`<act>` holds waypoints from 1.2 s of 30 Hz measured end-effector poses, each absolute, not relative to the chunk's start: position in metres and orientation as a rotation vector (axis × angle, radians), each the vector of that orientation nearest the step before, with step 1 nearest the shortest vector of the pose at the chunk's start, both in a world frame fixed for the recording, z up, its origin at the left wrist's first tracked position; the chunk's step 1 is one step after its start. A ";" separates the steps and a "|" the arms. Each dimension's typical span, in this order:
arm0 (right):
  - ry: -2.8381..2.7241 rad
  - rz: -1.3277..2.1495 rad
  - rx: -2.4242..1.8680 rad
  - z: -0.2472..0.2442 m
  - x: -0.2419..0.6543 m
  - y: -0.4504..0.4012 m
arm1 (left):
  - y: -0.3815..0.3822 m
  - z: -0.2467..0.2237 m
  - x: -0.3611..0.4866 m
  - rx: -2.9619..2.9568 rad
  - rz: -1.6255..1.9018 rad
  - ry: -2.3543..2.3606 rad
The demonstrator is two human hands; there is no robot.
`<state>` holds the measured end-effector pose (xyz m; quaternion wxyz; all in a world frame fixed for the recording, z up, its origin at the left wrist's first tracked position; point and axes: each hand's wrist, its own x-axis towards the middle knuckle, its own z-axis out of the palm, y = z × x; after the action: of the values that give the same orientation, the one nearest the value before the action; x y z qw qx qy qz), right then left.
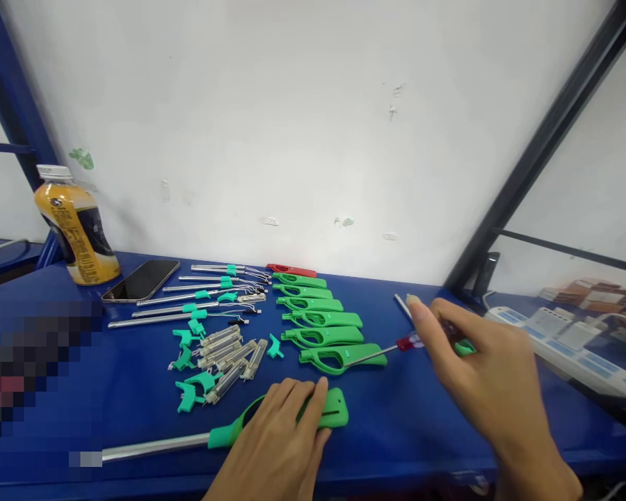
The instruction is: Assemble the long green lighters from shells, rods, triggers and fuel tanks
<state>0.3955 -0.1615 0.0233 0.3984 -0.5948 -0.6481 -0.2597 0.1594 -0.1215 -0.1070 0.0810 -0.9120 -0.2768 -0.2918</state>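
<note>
My left hand (279, 438) presses down around the green body of a long-necked gas lighter (336, 408), which lies on the blue table near its front edge with its metal tube pointing left. My fingers hide the middle of the lighter. In my right hand (493, 369) is a screwdriver (410, 341) with a red and clear handle, its shaft pointing left over the nearest of several green lighter shell halves (373, 356). Whether the tip touches that shell I cannot tell. Part of another green piece (464, 347) shows behind my right hand.
Metal lighter tubes (172, 306) with wires, clear fuel tanks (229, 358) and teal triggers (188, 395) lie left of the shells. One red shell (292, 270) is at the back. A phone (143, 280) and bottle (78, 229) stand left; a power strip (568, 348) lies right.
</note>
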 end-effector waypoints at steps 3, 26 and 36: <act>-1.694 -0.490 -1.627 0.025 0.412 -0.166 | -0.122 -0.106 0.161 -2.690 -0.870 -0.819; -1.862 0.131 -1.597 0.029 0.394 -0.175 | -0.119 -0.103 0.161 -2.888 -1.018 -0.917; -2.016 0.196 -1.263 0.029 0.377 -0.174 | -0.120 -0.106 0.160 -2.893 -1.028 -0.918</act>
<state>0.3770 -0.1737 0.0286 0.3684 -0.4919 -0.7852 0.0764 0.1601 -0.1202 -0.1058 -0.0316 -0.9024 -0.2862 -0.3205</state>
